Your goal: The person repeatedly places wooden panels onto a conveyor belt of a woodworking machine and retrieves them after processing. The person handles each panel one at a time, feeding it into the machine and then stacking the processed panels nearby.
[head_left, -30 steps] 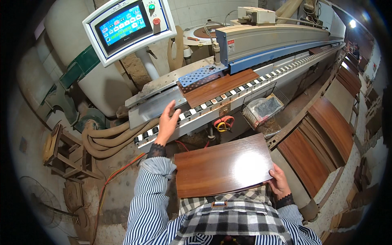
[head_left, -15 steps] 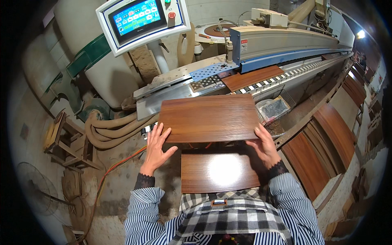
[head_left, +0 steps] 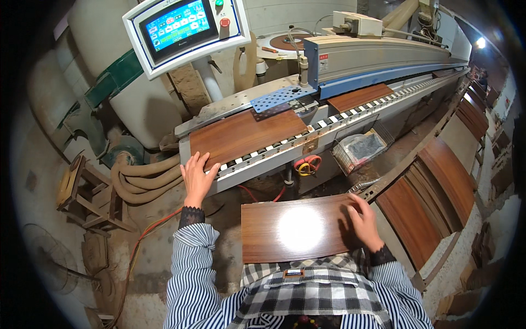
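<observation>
A brown wood-grain board lies flat on the feed bed of a long machine, its far right end reaching under a blue perforated plate. My left hand is open, with fingertips at the near left end of that board. In front of my body is a second brown board, with a bright light reflection on it. Over its right end is my right hand, fingers apart and loosely bent; whether they touch the board is hard to see. Further along the bed a third board sits beneath the machine's long beam.
A control panel with a lit screen stands upper left. Ribbed hoses and a wooden stool are at left. A wire basket hangs by the roller track. More boards lie on a rack at right.
The board that both hands held has moved forward onto the feed bed. My left hand has followed it slightly up and left; my right hand has drawn back to the nearer board.
</observation>
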